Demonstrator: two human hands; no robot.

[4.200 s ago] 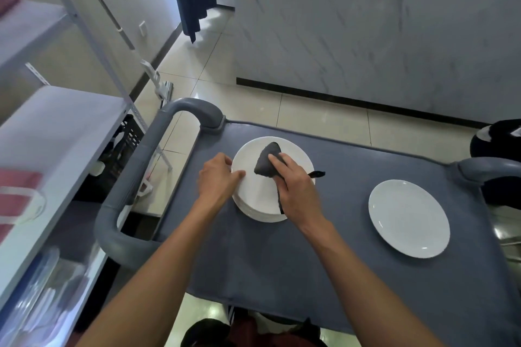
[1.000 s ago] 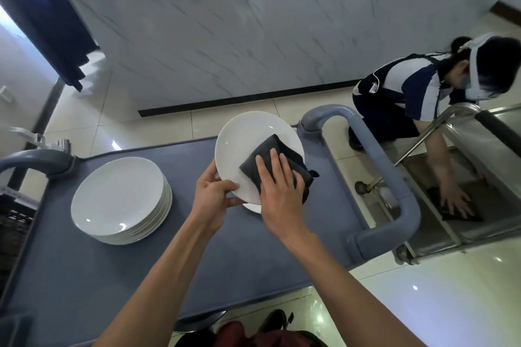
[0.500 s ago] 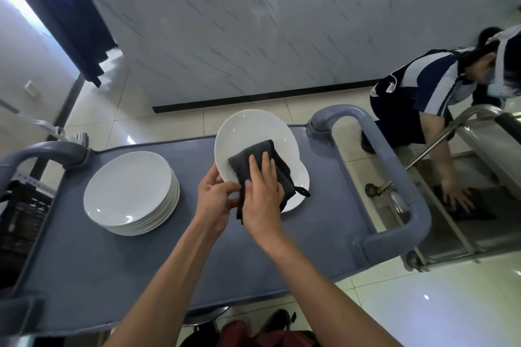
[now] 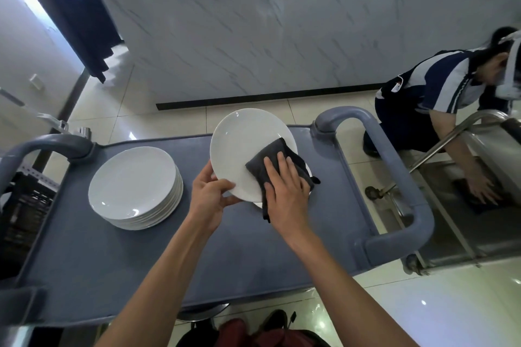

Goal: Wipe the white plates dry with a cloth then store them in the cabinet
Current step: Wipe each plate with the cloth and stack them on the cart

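Grey-veined marble panelling backs the scene, glossy cream floor tiles below; no legible writing or brand anywhere we can read. Our left hand [image 4: 210,200] grips the tilted white plate [image 4: 248,149] at its 7 o'clock rim, thumb on the face, fingers curled behind. Our right hand [image 4: 284,191] lies flat, fingers straight, pressing a folded dark grey cloth [image 4: 277,162], soft and matte, against the plate's lower right quadrant. Plate: round, smooth, glazed, held above the cart top [image 4: 112,262], a blue-grey matte surface with rounded tubular handles. Another white plate's edge shows just beneath the held one. At 9 o'clock sits a stack of plates [image 4: 135,186]. At 3 o'clock, a second person [image 4: 439,93] crouches beside a steel trolley [image 4: 479,155].
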